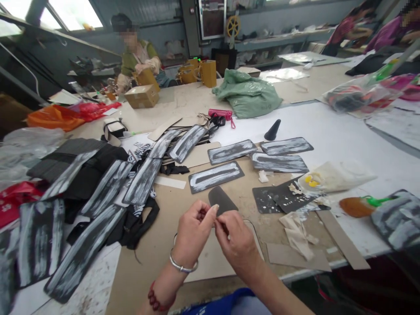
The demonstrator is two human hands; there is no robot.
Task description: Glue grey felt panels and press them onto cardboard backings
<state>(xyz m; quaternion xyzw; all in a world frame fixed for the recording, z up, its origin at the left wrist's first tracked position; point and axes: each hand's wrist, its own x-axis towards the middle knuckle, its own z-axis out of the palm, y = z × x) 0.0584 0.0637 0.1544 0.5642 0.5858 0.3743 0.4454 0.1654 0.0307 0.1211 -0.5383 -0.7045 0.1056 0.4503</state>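
My left hand (198, 229) and my right hand (238, 240) meet fingertip to fingertip, both closed in a pinch. What lies between the fingers is too small or hidden to make out. Right behind the fingertips is a dark grey flat piece (223, 200), its lower edge covered by my hands; I cannot tell whether they grip it. Under my hands lies a beige panel (213, 262) with a thin dark edge. Just beyond are dark strips smeared with white, one strip (216, 176) nearest, another strip (231, 151) behind it.
More white-smeared strips (105, 188) spread over black fabric at left. At right lie a speckled dark sheet (267, 199), a plastic bag (341, 177), crumpled cloth scraps (298, 234) and a brush (357, 206). A black cone (273, 130) and green sack (247, 94) stand farther back. Co-workers sit beyond.
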